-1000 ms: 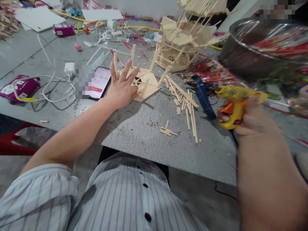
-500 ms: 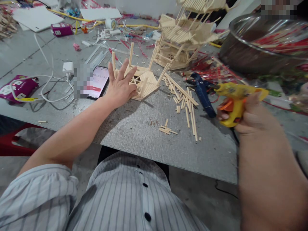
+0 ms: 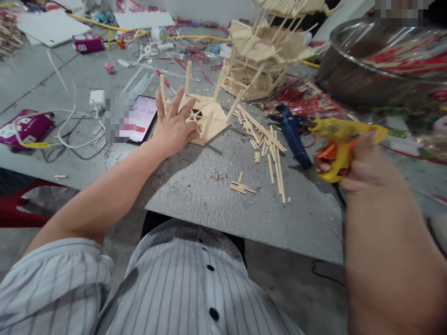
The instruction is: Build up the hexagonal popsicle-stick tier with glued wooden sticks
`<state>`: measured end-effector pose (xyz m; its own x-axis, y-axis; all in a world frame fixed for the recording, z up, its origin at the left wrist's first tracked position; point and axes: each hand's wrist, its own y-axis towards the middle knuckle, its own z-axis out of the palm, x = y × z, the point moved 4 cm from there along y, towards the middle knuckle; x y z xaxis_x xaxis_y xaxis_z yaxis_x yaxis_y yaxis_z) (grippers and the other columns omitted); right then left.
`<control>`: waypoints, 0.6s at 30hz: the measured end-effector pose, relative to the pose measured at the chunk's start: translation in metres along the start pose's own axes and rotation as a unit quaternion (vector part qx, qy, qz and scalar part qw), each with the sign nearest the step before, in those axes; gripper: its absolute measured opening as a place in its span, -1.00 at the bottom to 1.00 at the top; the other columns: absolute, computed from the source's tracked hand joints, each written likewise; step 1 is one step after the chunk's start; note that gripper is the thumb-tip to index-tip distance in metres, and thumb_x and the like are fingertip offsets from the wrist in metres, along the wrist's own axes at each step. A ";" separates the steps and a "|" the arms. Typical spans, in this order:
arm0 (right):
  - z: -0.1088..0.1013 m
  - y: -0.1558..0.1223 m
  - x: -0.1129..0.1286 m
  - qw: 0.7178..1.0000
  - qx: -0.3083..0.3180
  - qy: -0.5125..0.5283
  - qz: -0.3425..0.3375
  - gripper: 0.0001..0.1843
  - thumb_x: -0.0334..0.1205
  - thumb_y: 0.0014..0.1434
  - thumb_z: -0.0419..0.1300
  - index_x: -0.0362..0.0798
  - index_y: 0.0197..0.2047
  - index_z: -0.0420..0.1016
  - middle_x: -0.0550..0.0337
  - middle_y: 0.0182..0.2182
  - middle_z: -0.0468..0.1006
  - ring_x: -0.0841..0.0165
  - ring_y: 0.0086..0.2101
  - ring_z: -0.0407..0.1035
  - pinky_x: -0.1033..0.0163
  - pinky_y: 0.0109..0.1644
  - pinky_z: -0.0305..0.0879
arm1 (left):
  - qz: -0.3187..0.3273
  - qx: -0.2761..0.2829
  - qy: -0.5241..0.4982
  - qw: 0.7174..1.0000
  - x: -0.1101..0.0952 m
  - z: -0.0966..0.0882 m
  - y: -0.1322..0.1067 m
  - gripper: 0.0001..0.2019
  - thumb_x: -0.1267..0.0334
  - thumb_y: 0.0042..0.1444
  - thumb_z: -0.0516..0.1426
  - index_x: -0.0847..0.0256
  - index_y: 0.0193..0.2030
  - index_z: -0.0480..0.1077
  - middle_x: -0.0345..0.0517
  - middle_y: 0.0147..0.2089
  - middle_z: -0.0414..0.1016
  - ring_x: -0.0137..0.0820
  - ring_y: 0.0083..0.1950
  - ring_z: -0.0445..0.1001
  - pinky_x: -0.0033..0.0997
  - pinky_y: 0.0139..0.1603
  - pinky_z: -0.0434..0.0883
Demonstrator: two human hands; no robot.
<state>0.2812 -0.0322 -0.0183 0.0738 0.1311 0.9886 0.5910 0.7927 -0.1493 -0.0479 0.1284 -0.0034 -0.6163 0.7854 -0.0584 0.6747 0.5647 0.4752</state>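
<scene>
My left hand (image 3: 176,123) lies with spread fingers on the left side of a small stick frame (image 3: 214,116), a flat wooden base with several upright posts. Part of that base is hidden beneath the palm. Out to the right, my right hand (image 3: 359,158) is wrapped round a yellow glue gun (image 3: 340,160) with an orange trigger, its nozzle pointing left. Near the nozzle stands a dark blue tool (image 3: 293,137), whose kind I cannot make out. Loose cut sticks (image 3: 275,163) lie between the frame and the glue gun, with a smaller pile (image 3: 242,186) closer to the table edge.
A tiered stick model (image 3: 261,56) stands at the back, beside a large metal bowl (image 3: 324,70) holding wrapped sticks. Left of my left hand are a phone (image 3: 145,116) showing a timer, a white charger (image 3: 97,98) with cable, and a purple power strip (image 3: 26,128).
Both hands keep nearly the same places and grips. The whole view has shifted very slightly, and the phone's timer has gone up by one second.
</scene>
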 end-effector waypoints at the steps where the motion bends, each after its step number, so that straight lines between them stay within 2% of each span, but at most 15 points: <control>1: -0.001 0.001 0.000 1.000 -0.023 -0.003 0.019 -0.61 0.17 0.10 0.15 -0.01 -0.42 0.43 0.25 -0.70 0.31 0.45 -0.75 0.14 0.20 -0.63 -0.09 | 0.001 0.001 0.001 1.000 0.000 0.000 0.000 -0.82 0.15 0.10 0.09 0.07 -0.30 0.52 -0.18 0.34 0.23 -0.01 0.46 -0.22 0.25 0.31 -0.56; 2: -0.001 0.002 -0.001 0.999 -0.042 -0.008 0.034 -0.61 0.11 0.19 0.07 -0.02 -0.45 0.42 0.24 -0.71 0.31 0.45 -0.77 0.12 0.19 -0.63 -0.10 | 0.002 0.001 0.002 1.000 -0.001 -0.001 0.000 -0.82 0.15 0.10 0.09 0.07 -0.30 0.52 -0.18 0.34 0.23 0.00 0.46 -0.21 0.25 0.31 -0.56; 4: 0.001 0.001 0.001 0.997 -0.061 -0.018 0.037 -0.59 0.14 0.16 0.10 -0.03 -0.48 0.41 0.24 -0.71 0.30 0.46 -0.77 0.12 0.19 -0.63 -0.11 | 0.004 0.001 0.004 1.000 -0.001 -0.002 0.000 -0.83 0.16 0.10 0.09 0.06 -0.31 0.51 -0.18 0.33 0.24 0.00 0.45 -0.20 0.26 0.31 -0.54; 5: 0.003 -0.001 0.002 0.998 -0.061 -0.020 0.023 -0.57 0.20 0.02 0.20 -0.03 -0.48 0.41 0.23 -0.69 0.33 0.46 -0.76 0.14 0.20 -0.64 -0.09 | 0.004 0.001 0.005 1.000 -0.002 -0.002 0.000 -0.83 0.16 0.10 0.09 0.06 -0.30 0.51 -0.18 0.33 0.25 -0.01 0.45 -0.19 0.27 0.32 -0.53; 7: 0.012 -0.008 0.008 0.998 -0.054 -0.022 -0.031 -0.37 0.30 -0.44 0.39 -0.05 -0.44 0.44 0.18 -0.61 0.40 0.43 -0.72 0.20 0.21 -0.66 -0.04 | 0.005 0.001 0.007 1.000 -0.002 -0.003 0.000 -0.83 0.16 0.10 0.09 0.05 -0.28 0.50 -0.19 0.32 0.26 -0.01 0.45 -0.17 0.28 0.32 -0.50; 8: 0.017 -0.013 0.012 0.996 -0.052 -0.024 -0.064 -0.23 0.30 -0.69 0.41 -0.05 -0.43 0.44 0.14 -0.57 0.43 0.39 -0.70 0.24 0.21 -0.67 -0.01 | 0.006 0.001 0.007 1.000 -0.003 -0.003 0.000 -0.83 0.15 0.10 0.09 0.04 -0.27 0.50 -0.20 0.31 0.27 -0.02 0.45 -0.17 0.28 0.32 -0.49; 9: 0.023 -0.019 0.016 0.994 -0.049 -0.031 -0.096 -0.17 0.30 -0.79 0.40 -0.06 -0.43 0.44 0.09 -0.54 0.45 0.37 -0.68 0.27 0.22 -0.68 0.02 | 0.007 -0.001 0.007 1.000 -0.003 -0.003 0.000 -0.83 0.15 0.10 0.08 0.04 -0.27 0.50 -0.20 0.31 0.28 -0.02 0.45 -0.16 0.28 0.32 -0.50; 11: 0.038 -0.032 0.024 0.984 -0.026 -0.052 -0.167 -0.17 0.30 -0.76 0.42 -0.07 -0.41 0.44 0.06 -0.52 0.47 0.37 -0.67 0.28 0.24 -0.70 0.04 | 0.008 -0.006 0.002 1.000 -0.003 -0.002 0.000 -0.81 0.15 0.10 0.08 0.04 -0.24 0.50 -0.19 0.30 0.29 -0.03 0.45 -0.15 0.25 0.31 -0.54; 15: 0.068 -0.057 0.027 0.953 0.027 -0.146 -0.263 -0.42 0.26 -0.33 0.38 -0.05 -0.45 0.37 0.09 -0.52 0.50 0.46 -0.69 0.21 0.23 -0.63 0.14 | 0.004 -0.006 -0.014 1.000 -0.003 -0.001 0.001 -0.79 0.17 0.10 0.07 0.07 -0.22 0.52 -0.15 0.29 0.29 -0.01 0.45 -0.16 0.19 0.28 -0.62; 17: 0.079 -0.069 0.025 0.918 0.011 -0.222 -0.328 -0.45 0.24 -0.23 0.34 -0.03 -0.38 0.35 0.12 -0.46 0.50 0.44 -0.60 0.25 0.23 -0.53 0.20 | 0.002 -0.001 -0.022 1.000 -0.003 -0.001 0.001 -0.79 0.18 0.09 0.07 0.07 -0.23 0.52 -0.14 0.30 0.28 0.00 0.45 -0.18 0.16 0.27 -0.64; 18: 0.086 -0.074 0.024 0.892 0.009 -0.280 -0.355 -0.47 0.23 -0.18 0.31 -0.03 -0.34 0.36 0.13 -0.45 0.49 0.42 -0.56 0.28 0.23 -0.48 0.21 | 0.002 0.000 -0.025 1.000 -0.003 -0.001 0.001 -0.78 0.18 0.09 0.06 0.07 -0.23 0.52 -0.14 0.30 0.28 0.00 0.45 -0.18 0.16 0.27 -0.64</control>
<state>0.1706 -0.0362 0.0147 -0.7297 -0.1347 0.6704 0.3161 0.8029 0.5054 -0.0451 0.1263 -0.0020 -0.5925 0.7994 -0.0995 0.6777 0.5614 0.4749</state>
